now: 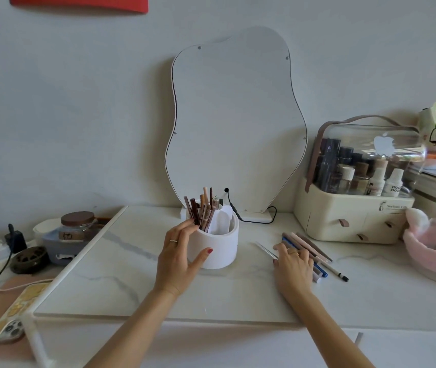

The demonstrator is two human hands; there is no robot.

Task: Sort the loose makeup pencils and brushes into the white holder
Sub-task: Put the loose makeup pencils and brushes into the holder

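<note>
— Where is the white holder (213, 244) sitting?

— It is standing upright near the middle of the marble worktop (121, 277), in front of the wavy mirror (235, 123). The left hand (178, 254) is cupping its left wall, thumb pressing against the front and fingers (185, 228) spreading up to the rim, touching the brown pencils (202, 212) there.

— Which way are those pencils pointing?

— They are standing on end in the left compartment, long axes nearly vertical, fanning slightly up and to the left. A white divider is showing in the right part of the holder.

— And the loose ones?

— The loose pencils and brushes (309, 248) are lying flat on the worktop to the right of the holder, side by side, long axes running diagonally from upper left to lower right. One white pencil with a black tip (340, 274) is pointing toward the lower right. A thin clear stick (266, 251) is lying just left of the group, on the same slant.

— What is the right hand doing?

— The right hand (292, 262) is resting palm down over the near ends of that group, fingers loosely spread and touching them; I cannot tell whether it is pinching any.

— Anything beside them?

— A cream cosmetics box (349, 219) is sitting well to the right, and a phone (12, 314) is lying at the lower left.
</note>
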